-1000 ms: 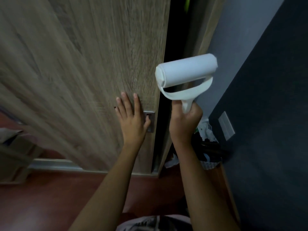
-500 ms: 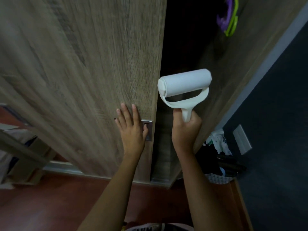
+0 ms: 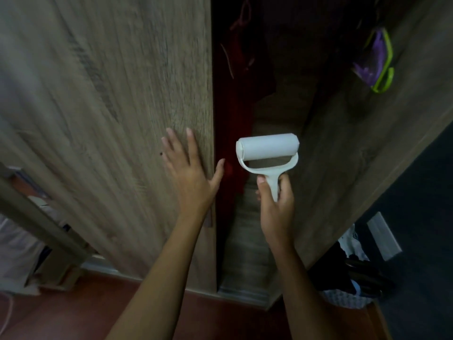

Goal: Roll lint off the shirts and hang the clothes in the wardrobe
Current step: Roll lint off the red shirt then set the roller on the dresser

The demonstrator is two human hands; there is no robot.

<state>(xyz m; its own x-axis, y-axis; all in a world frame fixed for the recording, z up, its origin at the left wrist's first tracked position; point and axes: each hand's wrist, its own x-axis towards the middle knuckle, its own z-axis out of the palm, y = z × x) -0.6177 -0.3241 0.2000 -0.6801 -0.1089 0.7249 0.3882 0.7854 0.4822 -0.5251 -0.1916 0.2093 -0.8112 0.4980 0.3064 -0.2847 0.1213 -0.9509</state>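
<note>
A wood-grain sliding wardrobe door [image 3: 110,119] fills the left half of the view. My left hand [image 3: 190,173] lies flat against it near its right edge, fingers straight, thumb out past the edge. My right hand [image 3: 275,207] grips the handle of a white lint roller [image 3: 267,148], roll upward, in front of the opening. Inside the dark wardrobe hangs a dark red garment [image 3: 237,94].
The wardrobe's right side panel [image 3: 355,143] stands close to the roller, with a green and purple object [image 3: 377,62] on it. A basket with dark and white items [image 3: 353,273] sits on the reddish floor beside a dark wall with a white socket plate [image 3: 383,235].
The door has slid left and the opening is wider, showing the red garment. My left hand moved up off the metal handle. The roller sits lower in view.
</note>
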